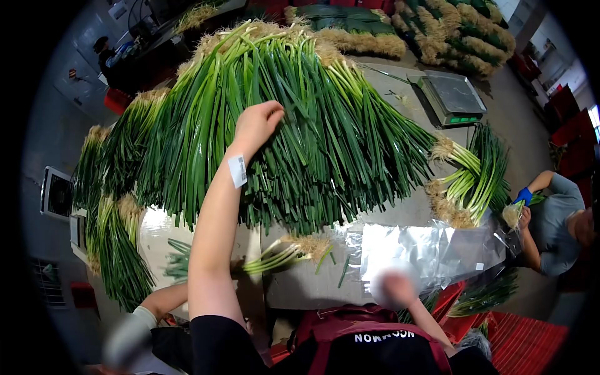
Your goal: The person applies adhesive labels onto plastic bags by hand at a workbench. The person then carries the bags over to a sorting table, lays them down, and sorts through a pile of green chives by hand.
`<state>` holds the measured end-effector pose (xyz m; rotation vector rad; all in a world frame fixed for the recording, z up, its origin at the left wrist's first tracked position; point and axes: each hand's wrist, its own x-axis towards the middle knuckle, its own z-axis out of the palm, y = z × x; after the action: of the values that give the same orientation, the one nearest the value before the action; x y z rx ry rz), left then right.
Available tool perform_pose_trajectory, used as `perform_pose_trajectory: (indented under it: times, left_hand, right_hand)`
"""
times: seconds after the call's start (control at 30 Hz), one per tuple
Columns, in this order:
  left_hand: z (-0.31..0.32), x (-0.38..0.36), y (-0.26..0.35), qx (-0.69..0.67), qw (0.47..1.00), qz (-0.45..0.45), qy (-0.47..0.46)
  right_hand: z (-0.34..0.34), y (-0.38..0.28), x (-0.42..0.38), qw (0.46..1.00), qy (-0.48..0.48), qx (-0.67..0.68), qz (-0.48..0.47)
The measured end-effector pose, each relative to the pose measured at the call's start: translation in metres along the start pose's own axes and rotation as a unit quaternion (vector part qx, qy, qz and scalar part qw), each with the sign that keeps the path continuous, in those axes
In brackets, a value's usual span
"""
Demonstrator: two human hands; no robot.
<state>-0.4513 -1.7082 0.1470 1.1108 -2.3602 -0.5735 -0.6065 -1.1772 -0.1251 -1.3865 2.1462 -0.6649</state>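
My left hand [257, 127] reaches over a big heap of long green onions [275, 178], its fingers curled together against the leaves. Whatever may be between those fingers is hidden. A white label [237, 171] is stuck on the left wrist. My right hand [397, 289] is lower right, over the near edge of a clear plastic sheet [419, 250]; blur hides its fingers. Between my arms, a few loose green onions [281, 255] lie on the table, roots pointing right.
A digital scale [454, 100] stands at the back right. Bundles of green onions lie at the right [472, 178] and left [119, 250], with more stacked behind [456, 31]. One person in a blue glove [524, 197] works at right; another person's arm [165, 300] reaches in from lower left.
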Motion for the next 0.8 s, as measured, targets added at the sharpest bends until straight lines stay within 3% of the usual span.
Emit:
perform_pose_trajectory:
  times: [0.07, 0.13, 0.2, 0.23, 0.27, 0.33, 0.4, 0.47, 0.57, 0.67, 0.8]
  left_hand:
    - [-0.006, -0.012, 0.013, 0.021, 0.974, 0.209, -0.086]
    - [-0.011, -0.035, 0.041, -0.069, 0.925, 0.265, -0.262]
    - [-0.015, -0.052, 0.068, -0.087, 0.893, 0.181, -0.403]
    - [-0.012, -0.054, 0.072, -0.076, 0.903, 0.123, -0.405]
    - [-0.008, -0.05, 0.07, -0.076, 0.903, 0.122, -0.404]
    - [0.006, -0.03, 0.059, 0.086, 0.947, 0.12, -0.285]
    - [0.015, -0.014, 0.049, 0.09, 0.973, 0.131, -0.169]
    - [0.03, 0.002, 0.036, 0.104, 0.976, 0.157, -0.11]
    - [0.057, 0.016, 0.023, 0.137, 0.959, 0.205, -0.137]
    - [0.072, 0.022, 0.024, 0.22, 0.938, 0.18, -0.2]
    - [0.077, 0.022, 0.026, 0.197, 0.947, 0.192, -0.164]
  right_hand:
    - [0.002, 0.005, -0.003, 1.0, 0.01, -0.003, 0.029]
    - [0.007, 0.009, -0.006, 0.998, 0.02, -0.002, 0.061]
    - [0.013, 0.018, -0.011, 0.999, 0.021, -0.033, 0.0]
    - [0.015, 0.019, -0.013, 0.999, 0.018, -0.032, 0.0]
    - [0.013, 0.017, -0.011, 1.0, 0.003, 0.008, 0.023]
    - [-0.004, -0.007, -0.001, 0.998, -0.011, 0.046, 0.044]
    - [-0.039, -0.061, 0.015, 0.989, -0.046, 0.052, 0.133]
    - [-0.035, -0.056, 0.015, 0.991, -0.032, 0.049, 0.118]
    - [-0.034, -0.053, 0.015, 0.993, -0.018, 0.046, 0.105]
    - [-0.033, -0.05, 0.012, 0.992, -0.008, 0.058, 0.109]
    - [-0.032, -0.049, 0.007, 0.992, -0.009, 0.051, 0.119]
